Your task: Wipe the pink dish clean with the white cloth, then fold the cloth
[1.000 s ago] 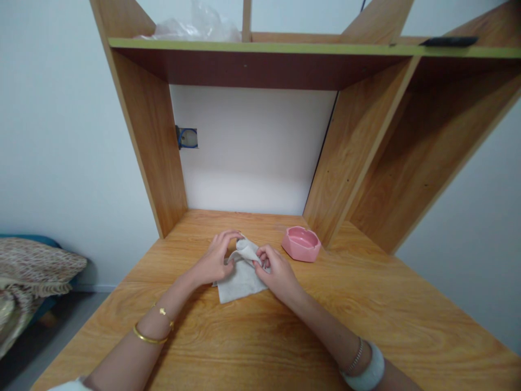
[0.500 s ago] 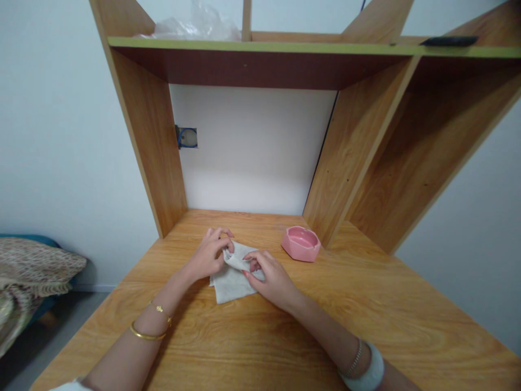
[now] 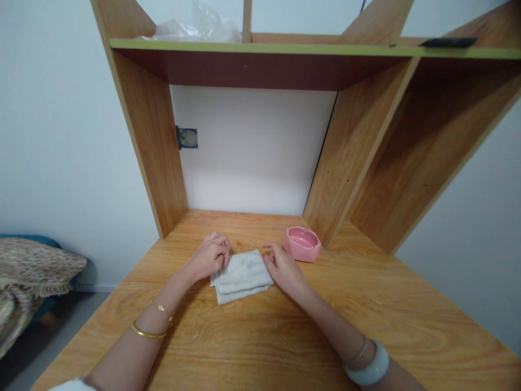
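A light grey cloth [image 3: 245, 271] lies folded in layers on the wooden desk, its lower layers showing along the front and left edges. At its upper left corner is my left hand [image 3: 209, 256], fingers curled and closed at the cloth's edge; the fingertips are partly hidden. Along the right edge rests my right hand [image 3: 284, 269], with the index finger stretched out and the thumb beside the cloth. Just behind the right hand stands a pink faceted ashtray [image 3: 301, 247] with notches in its rim.
Wooden side panels [image 3: 148, 146] and a dividing panel [image 3: 345, 163] rise from the desk [image 3: 228, 347]. Overhead runs a shelf [image 3: 260, 49] bearing clear plastic [image 3: 199, 24] and a dark flat object [image 3: 448, 42]. A wall box with blue wire [image 3: 188, 138] is at the back. A patterned blanket [image 3: 36, 266] lies at left.
The cloth's raised upper fold now lies flat. My right hand has moved right, from the middle of the cloth to its right edge, and its fingers have spread. The left hand stays near the upper left corner.
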Tool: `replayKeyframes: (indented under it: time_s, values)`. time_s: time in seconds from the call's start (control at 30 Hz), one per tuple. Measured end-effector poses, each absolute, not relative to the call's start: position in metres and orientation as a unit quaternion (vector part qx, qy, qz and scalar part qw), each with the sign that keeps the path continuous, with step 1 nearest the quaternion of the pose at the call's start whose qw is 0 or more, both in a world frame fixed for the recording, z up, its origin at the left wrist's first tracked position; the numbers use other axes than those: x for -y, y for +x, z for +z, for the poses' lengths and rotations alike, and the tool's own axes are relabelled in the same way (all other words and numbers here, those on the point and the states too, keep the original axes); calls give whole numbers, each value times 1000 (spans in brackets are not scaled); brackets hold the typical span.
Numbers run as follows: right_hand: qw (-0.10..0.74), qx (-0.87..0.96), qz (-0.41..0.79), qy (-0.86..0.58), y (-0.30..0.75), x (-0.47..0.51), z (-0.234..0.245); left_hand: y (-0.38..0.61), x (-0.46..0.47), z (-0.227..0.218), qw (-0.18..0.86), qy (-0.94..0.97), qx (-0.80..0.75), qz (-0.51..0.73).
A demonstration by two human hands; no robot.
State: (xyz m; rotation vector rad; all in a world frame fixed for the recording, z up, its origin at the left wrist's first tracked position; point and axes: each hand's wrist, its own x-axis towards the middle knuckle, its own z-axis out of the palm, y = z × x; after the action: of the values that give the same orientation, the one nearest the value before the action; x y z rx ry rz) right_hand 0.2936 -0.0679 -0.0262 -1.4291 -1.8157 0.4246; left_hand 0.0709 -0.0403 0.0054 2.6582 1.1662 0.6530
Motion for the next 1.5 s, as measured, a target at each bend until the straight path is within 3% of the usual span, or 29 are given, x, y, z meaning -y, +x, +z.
replayKeyframes:
  time_s: [0.23, 0.4, 0.77, 1.13, 1.33, 1.5]
  values:
    - [331, 686, 315, -566, 298, 63, -36, 78, 41, -3, 63, 906, -380, 174]
    - [301, 686, 344, -566, 304, 67, -28, 80, 44, 0, 32, 903, -378, 204]
    - [180, 713, 232, -637, 385, 75, -5, 79, 42, -6, 1, 896, -385, 222]
    - [111, 651, 155, -734, 431, 84, 2, 82, 42, -12, 25, 895, -380, 233]
    - [10, 633, 38, -773, 427, 88, 11, 84, 41, -16, 31, 897, -376, 229]
    - [66, 698, -24, -713, 374, 91, 25, 87, 41, -20, 40, 905, -363, 218]
